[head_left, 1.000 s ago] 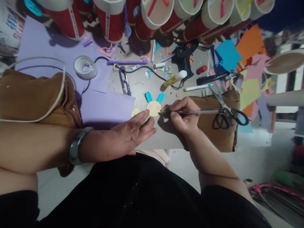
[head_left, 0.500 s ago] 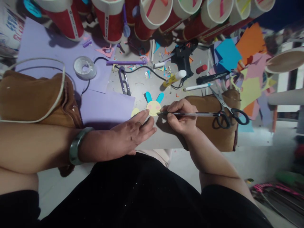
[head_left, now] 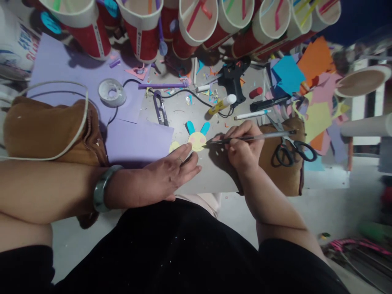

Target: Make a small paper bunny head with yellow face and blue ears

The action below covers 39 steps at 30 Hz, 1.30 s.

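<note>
A round yellow paper face with blue ears, pink cheeks and a drawn smile lies flat on the grey table. My left hand rests beside it with fingers outstretched, the fingertips at the lower left rim of the face. In my right hand is a pen, gripped between thumb and fingers. Its dark tip points left, close to the right edge of the face; whether it touches the paper I cannot tell. A small yellow paper piece sits just left of the face, partly hidden by my left hand.
Behind the hands lie a glue stick, a black glue gun, a purple cutter and a tape roll. Scissors lie on a brown cushion at right. Red and white cups line the back.
My right hand has drawn back to the right and a little up, and the pen now slants more. My left hand stays in place. The view has shifted slightly.
</note>
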{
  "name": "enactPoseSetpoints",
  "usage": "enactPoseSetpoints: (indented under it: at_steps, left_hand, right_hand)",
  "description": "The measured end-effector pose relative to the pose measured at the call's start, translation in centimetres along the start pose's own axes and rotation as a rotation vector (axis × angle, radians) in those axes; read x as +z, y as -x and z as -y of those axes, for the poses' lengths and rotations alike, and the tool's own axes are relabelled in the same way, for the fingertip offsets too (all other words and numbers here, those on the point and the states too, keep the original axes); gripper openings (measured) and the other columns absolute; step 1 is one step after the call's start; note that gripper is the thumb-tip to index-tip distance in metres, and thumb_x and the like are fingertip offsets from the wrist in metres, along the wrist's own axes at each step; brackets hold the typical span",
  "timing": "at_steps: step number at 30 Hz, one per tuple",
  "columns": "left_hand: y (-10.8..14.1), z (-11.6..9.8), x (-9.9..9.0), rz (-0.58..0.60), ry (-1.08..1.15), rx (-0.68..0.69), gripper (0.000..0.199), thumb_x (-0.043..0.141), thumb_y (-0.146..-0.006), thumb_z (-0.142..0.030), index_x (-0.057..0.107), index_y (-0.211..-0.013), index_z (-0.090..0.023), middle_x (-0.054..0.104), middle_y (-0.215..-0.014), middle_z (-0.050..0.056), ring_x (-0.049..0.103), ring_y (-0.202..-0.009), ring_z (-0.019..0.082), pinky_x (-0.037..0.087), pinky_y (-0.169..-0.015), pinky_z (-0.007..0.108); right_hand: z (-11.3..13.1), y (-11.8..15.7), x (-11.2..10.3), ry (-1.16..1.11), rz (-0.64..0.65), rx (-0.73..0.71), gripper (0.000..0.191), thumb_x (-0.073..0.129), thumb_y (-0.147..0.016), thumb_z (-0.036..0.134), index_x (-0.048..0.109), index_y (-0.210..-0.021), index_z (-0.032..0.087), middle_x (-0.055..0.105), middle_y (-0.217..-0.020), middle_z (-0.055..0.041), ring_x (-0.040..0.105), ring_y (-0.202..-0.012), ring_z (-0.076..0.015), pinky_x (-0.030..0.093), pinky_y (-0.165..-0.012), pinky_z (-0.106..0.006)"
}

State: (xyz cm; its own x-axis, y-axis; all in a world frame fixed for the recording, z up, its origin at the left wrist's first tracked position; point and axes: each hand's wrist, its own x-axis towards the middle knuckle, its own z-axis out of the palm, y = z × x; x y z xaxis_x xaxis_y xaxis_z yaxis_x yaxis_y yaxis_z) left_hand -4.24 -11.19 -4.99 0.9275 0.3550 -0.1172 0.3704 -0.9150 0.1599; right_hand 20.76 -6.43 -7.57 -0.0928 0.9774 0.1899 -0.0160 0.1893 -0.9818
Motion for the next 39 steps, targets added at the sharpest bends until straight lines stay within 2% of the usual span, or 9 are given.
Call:
enactPoseSetpoints:
  at_steps: [6, 9, 12, 21, 24, 27, 32, 35, 39]
  left_hand:
    - [-0.6, 0.5, -1.5, -0.037, 0.014, 0.008, 0.087, 0.072, -0.080, -0.069, 0.054, -0.148, -0.017, 0.056, -0.147, 0.018, 0.043, -0.144, 0.042, 0.026, -0.123, 0.057]
    - [-0.6, 0.7, -1.8, -0.098, 0.005, 0.021, 0.083, 0.067, -0.085, -0.070, 0.056, -0.144, -0.012, 0.060, -0.140, 0.021, 0.049, -0.137, 0.040, 0.028, -0.121, 0.055]
    - [-0.7, 0.8, -1.8, -0.133, -0.017, 0.029, 0.084, 0.064, -0.087, -0.071, 0.055, -0.143, -0.009, 0.060, -0.136, 0.023, 0.053, -0.132, 0.039, 0.028, -0.120, 0.055]
    - [-1.3, 1.0, -2.1, -0.029, -0.054, -0.010, 0.086, 0.059, -0.092, -0.068, 0.046, -0.150, -0.005, 0.048, -0.147, 0.034, 0.048, -0.140, 0.046, 0.028, -0.118, 0.055]
    - [-1.5, 1.2, -1.8, -0.064, -0.044, -0.015, 0.087, 0.059, -0.092, -0.068, 0.046, -0.149, -0.004, 0.047, -0.148, 0.035, 0.049, -0.137, 0.047, 0.030, -0.117, 0.056]
    - [-1.6, 1.4, -1.5, -0.127, -0.029, -0.031, 0.086, 0.061, -0.091, -0.068, 0.048, -0.147, -0.005, 0.051, -0.144, 0.032, 0.051, -0.133, 0.043, 0.033, -0.115, 0.052]
    - [-1.8, 1.8, -1.2, -0.143, -0.025, -0.025, 0.083, 0.061, -0.091, -0.068, 0.052, -0.144, -0.004, 0.058, -0.134, 0.027, 0.052, -0.128, 0.040, 0.033, -0.115, 0.053]
    - [-1.9, 1.9, -0.7, -0.155, -0.025, -0.028, 0.089, 0.059, -0.090, -0.072, 0.050, -0.147, -0.004, 0.057, -0.138, 0.028, 0.050, -0.134, 0.042, 0.028, -0.118, 0.058]
    - [-1.7, 2.0, 0.1, -0.163, -0.038, -0.005, 0.096, 0.059, -0.088, -0.075, 0.045, -0.151, -0.004, 0.052, -0.146, 0.031, 0.046, -0.141, 0.044, 0.023, -0.122, 0.059]
  right_hand:
    - [1.1, -1.5, -1.4, -0.201, 0.177, 0.233, 0.035, 0.068, -0.082, 0.050, 0.044, -0.073, 0.027, 0.038, -0.049, 0.0119, 0.026, -0.034, -0.0084, 0.060, -0.055, -0.036]
    - [1.6, -1.6, -1.4, -0.301, 0.268, 0.259, 0.035, 0.069, -0.080, 0.048, 0.042, -0.073, 0.026, 0.038, -0.048, 0.0134, 0.023, -0.031, -0.0060, 0.055, -0.047, -0.031]
    - [1.7, -1.6, -1.0, -0.316, 0.308, 0.233, 0.036, 0.070, -0.080, 0.046, 0.042, -0.073, 0.025, 0.039, -0.048, 0.0131, 0.027, -0.033, -0.0063, 0.053, -0.045, -0.030]
    - [1.0, -1.4, 0.1, -0.296, 0.100, 0.141, 0.030, 0.077, -0.074, 0.038, 0.051, -0.072, 0.023, 0.047, -0.051, 0.0090, 0.037, -0.041, -0.0078, 0.049, -0.046, -0.024]
    - [1.3, -1.0, 0.5, -0.289, 0.040, 0.138, 0.023, 0.076, -0.073, 0.032, 0.055, -0.070, 0.023, 0.047, -0.050, 0.0083, 0.036, -0.041, -0.0076, 0.046, -0.046, -0.023]
    - [1.3, -0.7, 0.8, -0.266, 0.021, 0.136, 0.019, 0.074, -0.071, 0.028, 0.057, -0.069, 0.023, 0.047, -0.048, 0.0086, 0.033, -0.040, -0.0075, 0.043, -0.046, -0.025]
    - [0.8, -0.2, 0.4, -0.083, -0.004, 0.075, 0.018, 0.071, -0.075, 0.030, 0.054, -0.072, 0.024, 0.049, -0.052, 0.0080, 0.040, -0.043, -0.0098, 0.040, -0.048, -0.027]
    - [0.8, 0.2, 0.1, 0.202, 0.013, -0.068, 0.018, 0.069, -0.079, 0.033, 0.054, -0.074, 0.024, 0.057, -0.060, 0.0036, 0.052, -0.052, -0.0134, 0.042, -0.053, -0.029]
    - [1.0, 1.0, -0.1, 0.467, 0.009, -0.298, 0.011, 0.067, -0.084, 0.027, 0.057, -0.082, 0.024, 0.060, -0.063, 0.0022, 0.053, -0.052, -0.0140, 0.042, -0.053, -0.030]
